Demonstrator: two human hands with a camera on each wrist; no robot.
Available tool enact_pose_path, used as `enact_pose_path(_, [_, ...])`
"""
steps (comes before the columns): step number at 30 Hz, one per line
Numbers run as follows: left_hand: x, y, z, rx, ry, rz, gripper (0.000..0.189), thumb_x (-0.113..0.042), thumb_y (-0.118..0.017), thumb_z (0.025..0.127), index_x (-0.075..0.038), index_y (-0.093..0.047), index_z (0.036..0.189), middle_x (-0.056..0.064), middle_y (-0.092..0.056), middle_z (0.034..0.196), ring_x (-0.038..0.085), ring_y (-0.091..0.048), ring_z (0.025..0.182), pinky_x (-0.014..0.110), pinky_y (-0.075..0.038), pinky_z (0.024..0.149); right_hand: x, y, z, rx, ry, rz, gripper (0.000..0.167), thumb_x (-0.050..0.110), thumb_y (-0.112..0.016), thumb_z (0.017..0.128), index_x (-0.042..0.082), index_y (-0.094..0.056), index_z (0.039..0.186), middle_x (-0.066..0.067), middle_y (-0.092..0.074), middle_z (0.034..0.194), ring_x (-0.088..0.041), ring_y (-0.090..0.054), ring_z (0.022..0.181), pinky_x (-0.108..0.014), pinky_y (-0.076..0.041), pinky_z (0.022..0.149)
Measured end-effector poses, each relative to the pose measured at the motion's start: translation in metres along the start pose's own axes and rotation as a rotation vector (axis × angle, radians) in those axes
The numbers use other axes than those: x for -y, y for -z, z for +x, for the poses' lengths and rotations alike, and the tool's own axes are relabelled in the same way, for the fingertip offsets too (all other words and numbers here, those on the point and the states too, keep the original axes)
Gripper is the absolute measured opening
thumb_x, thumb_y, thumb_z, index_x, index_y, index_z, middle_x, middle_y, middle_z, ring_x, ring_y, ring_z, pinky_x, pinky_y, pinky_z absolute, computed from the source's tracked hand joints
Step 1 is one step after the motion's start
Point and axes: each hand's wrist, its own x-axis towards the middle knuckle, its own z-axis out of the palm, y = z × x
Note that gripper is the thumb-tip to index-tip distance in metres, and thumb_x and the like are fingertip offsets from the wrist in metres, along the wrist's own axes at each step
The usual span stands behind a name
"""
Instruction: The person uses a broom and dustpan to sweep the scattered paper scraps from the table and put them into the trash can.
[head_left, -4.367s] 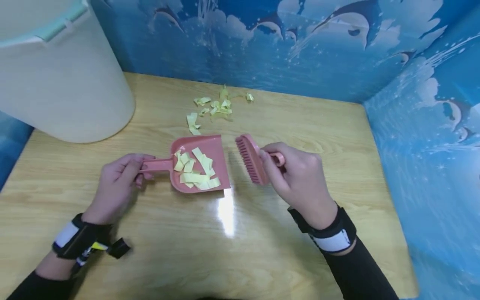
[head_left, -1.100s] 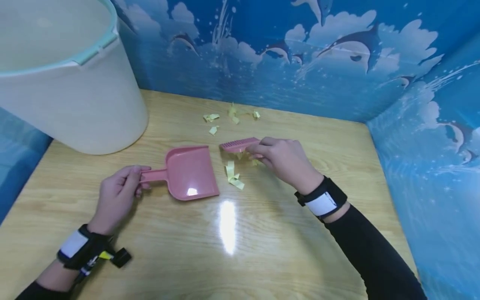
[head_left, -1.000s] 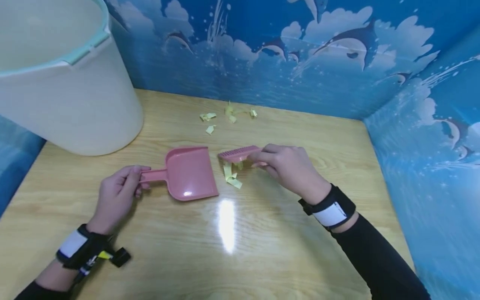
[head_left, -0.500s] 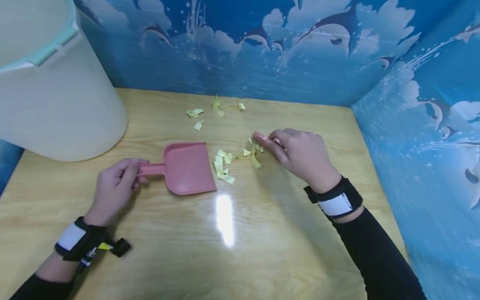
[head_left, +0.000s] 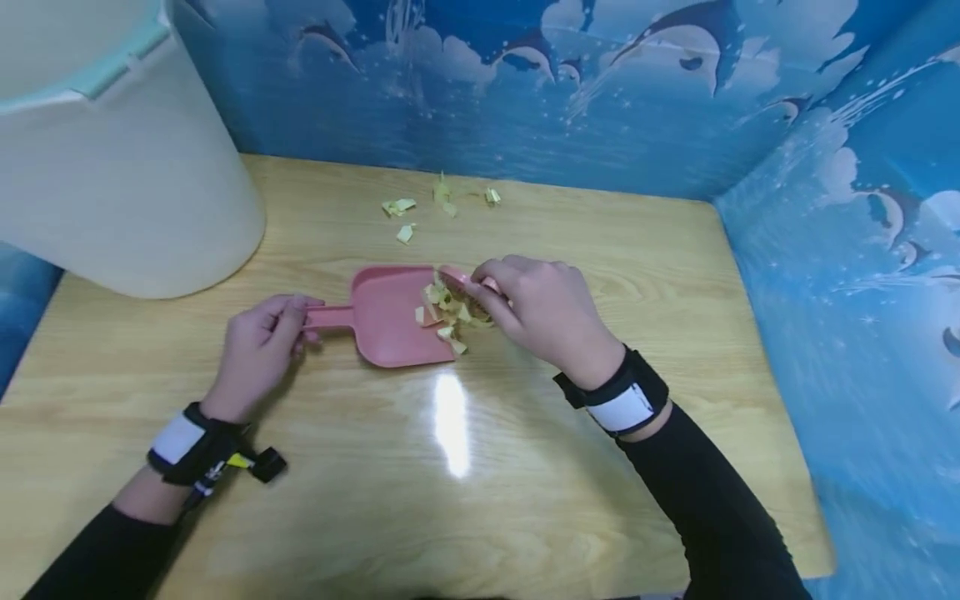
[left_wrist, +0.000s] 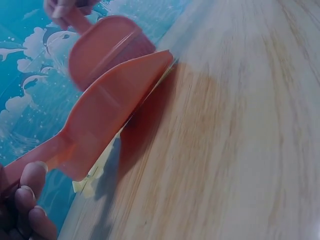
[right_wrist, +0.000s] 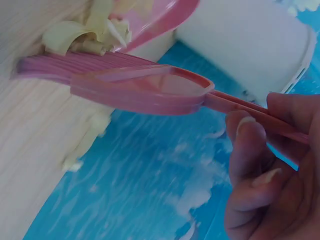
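My left hand grips the handle of a pink dustpan, whose flat mouth faces right on the table. In my right hand is the handle of a small pink brush. Its bristles press behind a clump of pale yellow paper scraps at the dustpan's mouth. Some scraps lie over the lip inside the pan, others just outside it. In the left wrist view the dustpan hides most of the scraps, with the brush behind it.
Several more paper scraps lie on the wooden table near the back edge. A large white bucket with a light-blue rim stands at the back left. Blue dolphin-print sheeting rises behind the table and along its right side.
Earlier scraps in the dustpan are gone from it by about one second ago. Since then the brush has swept a new clump left, onto the lip of the dustpan.
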Motion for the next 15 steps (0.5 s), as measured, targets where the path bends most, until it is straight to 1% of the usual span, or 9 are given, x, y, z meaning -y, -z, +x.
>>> enact_pose_path(4, [0.001,-0.007,0.002,0.017,-0.012,-0.003,0.032,-0.018,-0.047,0.109,0.002,-0.072,0.113,0.015,-0.067,0.071,0.02,-0.057,0.052,0.021,-0.045,0.044,0.013,0.0,0.004,-0.052,0.057,0.088,0.021,0.029,-0.061,0.103,0.012,-0.074,0.104,0.002,-0.073,0.085,-0.007,-0.059,0.061,-0.028,-0.049,0.053])
enact_pose_path(7, [-0.011,-0.008,0.002,0.018,-0.022,-0.004,0.033,-0.016,-0.046,0.109,0.004,-0.071,0.112,0.019,-0.066,0.07,0.023,-0.056,0.052,0.021,-0.043,0.043,0.018,0.006,0.006,-0.117,0.081,0.12,0.021,0.026,-0.06,0.103,0.01,-0.074,0.104,0.0,-0.073,0.085,-0.006,-0.055,0.057,-0.026,-0.044,0.05])
enact_pose_path(9, [-0.019,-0.007,0.001,0.02,-0.025,-0.002,0.033,-0.016,-0.046,0.109,0.006,-0.071,0.111,0.02,-0.066,0.071,0.023,-0.056,0.051,0.021,-0.043,0.042,0.017,0.011,0.006,-0.162,0.077,0.117,0.022,0.025,-0.06,0.103,0.008,-0.074,0.103,-0.001,-0.072,0.081,-0.006,-0.05,0.052,-0.026,-0.039,0.047])
enact_pose_path(11, [-0.026,-0.006,-0.001,0.019,-0.026,-0.003,0.033,-0.016,-0.046,0.11,0.006,-0.071,0.111,0.022,-0.066,0.071,0.025,-0.056,0.052,0.021,-0.043,0.042,0.013,0.015,0.006,-0.199,0.055,0.102,0.023,0.024,-0.06,0.103,0.006,-0.074,0.101,-0.002,-0.069,0.077,-0.005,-0.043,0.048,-0.026,-0.033,0.044])
enact_pose_path(13, [-0.025,-0.005,-0.001,0.016,-0.028,0.001,0.033,-0.017,-0.046,0.11,0.006,-0.071,0.111,0.021,-0.066,0.071,0.025,-0.055,0.051,0.021,-0.042,0.042,0.007,0.016,0.006,-0.219,0.024,0.081,0.025,0.025,-0.059,0.103,0.005,-0.074,0.1,-0.003,-0.068,0.074,-0.006,-0.04,0.046,-0.026,-0.029,0.043])
enact_pose_path(15, [-0.022,-0.003,-0.002,0.011,-0.024,0.005,0.034,-0.017,-0.046,0.11,0.005,-0.071,0.11,0.021,-0.065,0.07,0.024,-0.055,0.051,0.021,-0.042,0.042,0.001,0.015,0.004,-0.218,-0.006,0.054,0.026,0.025,-0.058,0.104,0.005,-0.074,0.099,-0.004,-0.068,0.073,-0.007,-0.04,0.045,-0.027,-0.03,0.043])
